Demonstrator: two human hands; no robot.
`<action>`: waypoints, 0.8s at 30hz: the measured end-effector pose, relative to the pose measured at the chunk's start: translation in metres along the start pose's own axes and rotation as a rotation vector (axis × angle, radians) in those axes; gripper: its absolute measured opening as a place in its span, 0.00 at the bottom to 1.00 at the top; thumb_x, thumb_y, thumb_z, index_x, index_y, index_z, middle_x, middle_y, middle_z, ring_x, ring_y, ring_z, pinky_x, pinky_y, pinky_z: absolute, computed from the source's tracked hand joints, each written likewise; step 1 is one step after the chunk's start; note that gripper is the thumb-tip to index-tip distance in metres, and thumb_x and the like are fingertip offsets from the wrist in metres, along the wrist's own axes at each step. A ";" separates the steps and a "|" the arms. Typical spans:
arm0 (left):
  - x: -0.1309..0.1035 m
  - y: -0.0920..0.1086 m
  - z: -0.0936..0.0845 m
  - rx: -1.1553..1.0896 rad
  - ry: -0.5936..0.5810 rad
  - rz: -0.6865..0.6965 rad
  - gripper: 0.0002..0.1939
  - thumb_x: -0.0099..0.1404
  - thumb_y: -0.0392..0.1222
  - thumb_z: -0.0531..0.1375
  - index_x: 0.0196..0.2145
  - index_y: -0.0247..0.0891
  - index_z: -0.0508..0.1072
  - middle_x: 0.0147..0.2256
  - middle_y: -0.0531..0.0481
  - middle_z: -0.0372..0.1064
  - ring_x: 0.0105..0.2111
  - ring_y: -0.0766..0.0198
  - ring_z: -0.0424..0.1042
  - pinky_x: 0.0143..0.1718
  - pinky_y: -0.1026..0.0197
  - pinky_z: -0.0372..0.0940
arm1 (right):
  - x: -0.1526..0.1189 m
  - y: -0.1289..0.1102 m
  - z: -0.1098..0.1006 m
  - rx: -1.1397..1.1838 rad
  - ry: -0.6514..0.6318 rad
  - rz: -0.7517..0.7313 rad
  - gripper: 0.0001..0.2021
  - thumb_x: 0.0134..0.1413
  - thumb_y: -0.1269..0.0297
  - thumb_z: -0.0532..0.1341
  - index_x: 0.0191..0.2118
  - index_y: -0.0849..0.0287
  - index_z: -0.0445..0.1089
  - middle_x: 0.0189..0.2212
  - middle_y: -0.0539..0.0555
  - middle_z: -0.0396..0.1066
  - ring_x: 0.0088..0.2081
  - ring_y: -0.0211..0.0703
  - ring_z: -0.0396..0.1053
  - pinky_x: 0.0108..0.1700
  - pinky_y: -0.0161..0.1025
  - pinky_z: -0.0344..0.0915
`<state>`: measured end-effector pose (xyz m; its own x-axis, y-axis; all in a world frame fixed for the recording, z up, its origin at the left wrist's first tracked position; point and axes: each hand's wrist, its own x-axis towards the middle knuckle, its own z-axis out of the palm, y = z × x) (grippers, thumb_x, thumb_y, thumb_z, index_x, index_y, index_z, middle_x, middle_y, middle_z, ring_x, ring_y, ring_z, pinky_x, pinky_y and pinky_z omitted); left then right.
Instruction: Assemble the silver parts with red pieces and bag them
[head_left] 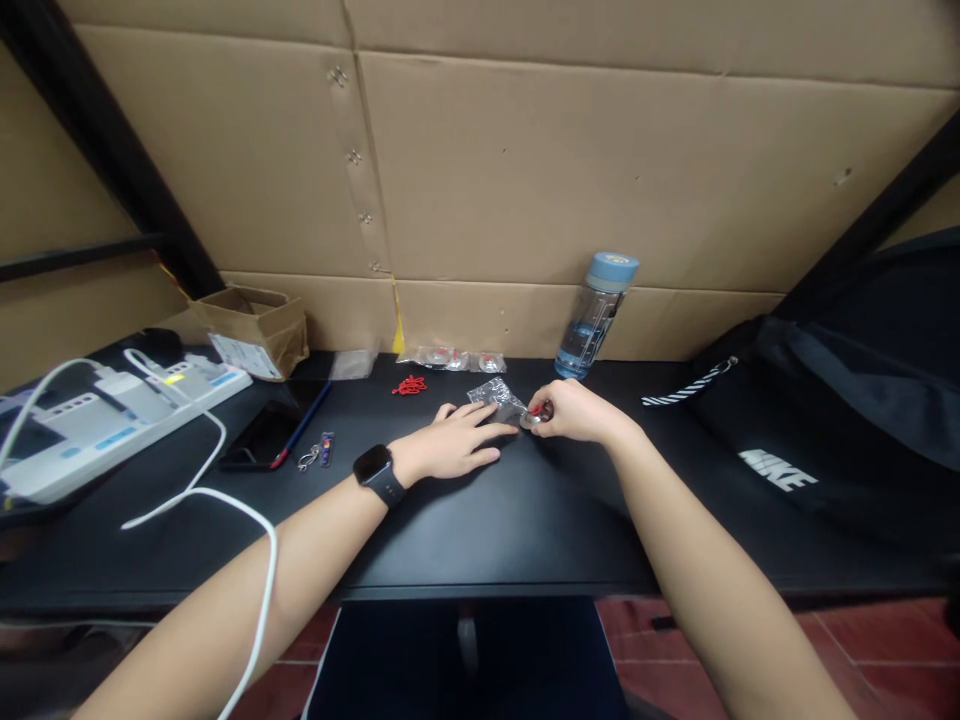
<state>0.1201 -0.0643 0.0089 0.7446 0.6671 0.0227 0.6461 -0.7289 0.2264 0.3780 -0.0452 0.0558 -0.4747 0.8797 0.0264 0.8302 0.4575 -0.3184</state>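
Observation:
My left hand (454, 440) lies flat with its fingers spread, the fingertips touching a clear plastic bag (498, 397) on the black table (480, 550). A dark watch (379, 474) is on that wrist. Close by on the right, my right hand (574, 410) pinches a small round silver and red item (534, 414) at the bag's right end. Its details are partly hidden by the fingers. Behind the hands lie a tangle of red cord (409, 386) and small clear packets (454, 359) with silver and red items inside.
A water bottle (592, 315) stands behind my right hand. At the right are a black backpack (840, 420) and a striped strap (686, 388). Leftward are a keychain (325, 450), a phone (262, 433), a cardboard box (262, 325), a power strip (112, 430) and a white cable (266, 560).

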 end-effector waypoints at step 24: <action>0.000 0.001 0.004 0.036 0.075 0.058 0.24 0.75 0.57 0.49 0.66 0.62 0.62 0.71 0.46 0.49 0.69 0.43 0.52 0.62 0.34 0.51 | 0.008 0.004 0.009 0.054 0.044 -0.102 0.10 0.48 0.68 0.70 0.39 0.56 0.81 0.32 0.51 0.78 0.32 0.41 0.73 0.35 0.34 0.64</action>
<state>0.1207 -0.0656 0.0054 0.7672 0.6324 0.1074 0.6090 -0.7707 0.1875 0.3748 -0.0379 0.0459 -0.5419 0.8341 0.1027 0.7607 0.5388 -0.3621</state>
